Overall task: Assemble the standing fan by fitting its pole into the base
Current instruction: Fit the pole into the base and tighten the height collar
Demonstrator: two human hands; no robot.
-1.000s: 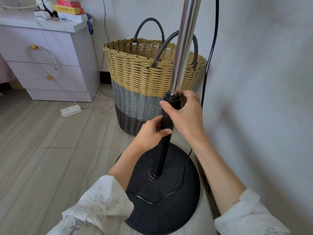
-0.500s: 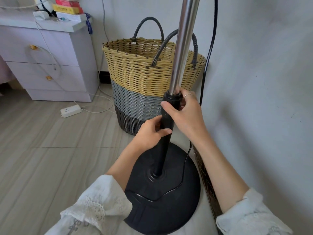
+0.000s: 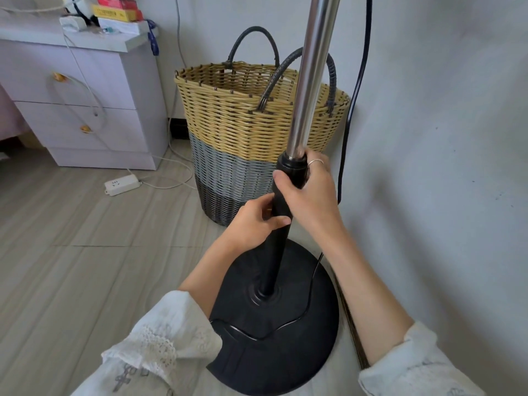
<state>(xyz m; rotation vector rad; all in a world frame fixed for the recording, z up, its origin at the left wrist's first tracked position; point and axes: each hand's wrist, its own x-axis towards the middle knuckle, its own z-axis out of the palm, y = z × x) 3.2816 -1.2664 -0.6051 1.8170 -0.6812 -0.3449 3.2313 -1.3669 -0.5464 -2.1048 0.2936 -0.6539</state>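
The fan's pole stands upright in the socket at the middle of the round black base (image 3: 248, 358) on the floor. Its lower part is a black tube (image 3: 274, 264); a chrome tube (image 3: 314, 70) rises out of the black collar (image 3: 293, 170) and leaves the top of the frame. My right hand (image 3: 310, 198) is wrapped around the collar, a ring on one finger. My left hand (image 3: 251, 224) grips the black tube just below it. The fan's black cord (image 3: 308, 298) lies across the base and runs up along the wall.
A woven basket (image 3: 240, 130) with dark handles stands right behind the pole. The wall (image 3: 443, 167) is close on the right. A lilac drawer cabinet (image 3: 85, 110) stands at the back left, and a white power strip (image 3: 121, 185) with cables lies on the floor.
Both hands keep their grip on the pole. The pole and base have hardly moved; the view has shifted slightly.
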